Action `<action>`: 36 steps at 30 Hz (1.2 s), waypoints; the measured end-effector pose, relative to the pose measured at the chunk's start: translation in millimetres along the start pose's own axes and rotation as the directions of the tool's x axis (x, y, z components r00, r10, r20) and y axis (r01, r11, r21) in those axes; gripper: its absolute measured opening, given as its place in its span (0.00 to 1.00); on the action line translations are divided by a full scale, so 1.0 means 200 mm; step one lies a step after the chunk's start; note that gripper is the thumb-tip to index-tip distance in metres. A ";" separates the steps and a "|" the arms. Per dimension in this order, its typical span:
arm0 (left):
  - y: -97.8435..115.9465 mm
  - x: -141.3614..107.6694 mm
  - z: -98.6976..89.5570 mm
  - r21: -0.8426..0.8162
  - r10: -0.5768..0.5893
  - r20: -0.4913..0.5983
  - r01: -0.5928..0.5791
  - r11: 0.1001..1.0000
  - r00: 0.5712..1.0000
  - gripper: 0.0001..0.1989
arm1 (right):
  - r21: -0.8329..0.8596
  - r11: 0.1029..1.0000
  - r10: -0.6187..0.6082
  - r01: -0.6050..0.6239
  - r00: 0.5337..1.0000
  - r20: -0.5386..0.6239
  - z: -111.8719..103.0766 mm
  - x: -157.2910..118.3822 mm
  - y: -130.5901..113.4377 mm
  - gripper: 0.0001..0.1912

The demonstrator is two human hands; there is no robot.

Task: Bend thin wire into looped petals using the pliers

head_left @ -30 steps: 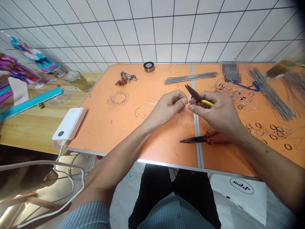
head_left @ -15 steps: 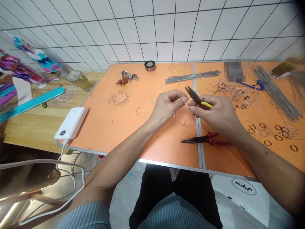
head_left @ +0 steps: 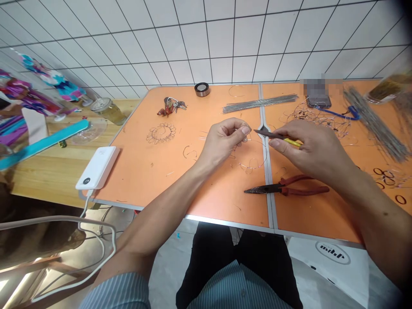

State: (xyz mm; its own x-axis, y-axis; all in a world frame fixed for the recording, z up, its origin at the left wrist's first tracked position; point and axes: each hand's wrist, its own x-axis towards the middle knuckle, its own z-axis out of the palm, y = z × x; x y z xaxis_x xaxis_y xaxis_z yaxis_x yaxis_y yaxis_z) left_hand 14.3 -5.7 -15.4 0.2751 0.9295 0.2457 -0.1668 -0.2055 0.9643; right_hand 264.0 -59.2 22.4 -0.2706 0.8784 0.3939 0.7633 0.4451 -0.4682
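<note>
My left hand [head_left: 225, 139] pinches a thin wire piece [head_left: 252, 164] between thumb and fingertips; its curved, looped length hangs down to the right over the orange table. In my right hand [head_left: 305, 143] are small pliers [head_left: 278, 137] with dark jaws and yellow handles, their jaws parted and pointing left, a little way from my left fingertips. Below them, larger needle-nose pliers [head_left: 286, 185] with red handles lie across the table's metal seam. To the left rests a flower-like ring of looped wire [head_left: 161, 133].
Bundles of straight wires [head_left: 260, 104] lie toward the wall, with another wire bundle [head_left: 378, 124] at right. Tangled wire, dark rings [head_left: 384, 175] and a phone [head_left: 318, 95] are on the right. Keys [head_left: 174, 106], a tape roll [head_left: 202, 89] and a white power bank [head_left: 98, 168] are elsewhere.
My right hand has moved right, away from my left fingertips, and the small pliers have turned to point left. The larger pliers' red handles now show more. My left hand stays nearly in place.
</note>
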 end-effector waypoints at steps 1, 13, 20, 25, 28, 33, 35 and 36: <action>0.00 0.00 0.00 0.004 0.003 0.001 -0.003 1.000 1.000 0.27 | -0.055 0.997 -0.054 0.054 0.999 0.007 -0.01 0.00 0.02 0.12; 0.02 0.00 -0.01 0.017 0.039 0.059 -0.040 0.999 0.997 0.27 | -0.340 0.899 -0.264 0.277 0.961 0.084 -0.04 0.00 0.06 0.29; 0.02 0.00 -0.02 0.044 0.051 0.080 -0.055 0.998 0.996 0.26 | -0.346 0.899 -0.259 0.266 0.963 0.068 -0.03 -0.01 0.06 0.28; 0.02 0.00 -0.02 0.042 0.047 0.078 -0.050 0.998 0.996 0.27 | -0.307 0.922 -0.227 0.235 0.972 0.064 -0.03 -0.01 0.06 0.28; 0.03 0.00 -0.02 0.051 0.044 0.069 -0.048 0.998 0.997 0.28 | -0.245 0.949 -0.190 0.199 0.980 0.061 -0.04 -0.01 0.05 0.27; 0.03 0.00 -0.02 0.047 0.046 0.066 -0.049 0.998 0.997 0.27 | -0.323 0.921 -0.204 0.216 0.976 0.071 -0.05 -0.01 0.04 0.27; 0.02 0.00 -0.02 0.043 0.048 0.065 -0.051 0.998 0.997 0.27 | -0.365 0.899 -0.226 0.241 0.971 0.083 -0.05 -0.01 0.04 0.26; 0.02 0.00 -0.02 0.044 0.046 0.065 -0.049 0.998 0.997 0.27 | -0.385 0.888 -0.236 0.252 0.968 0.089 -0.05 -0.01 0.04 0.26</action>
State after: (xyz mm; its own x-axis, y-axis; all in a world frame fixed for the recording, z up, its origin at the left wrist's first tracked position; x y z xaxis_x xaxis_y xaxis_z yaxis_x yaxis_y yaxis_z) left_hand 10.0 -5.4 -11.1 0.3278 0.8973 0.2957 -0.1384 -0.2640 0.9545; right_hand 276.5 -60.3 26.1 -0.4941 0.7603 0.4217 0.8354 0.5495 -0.0118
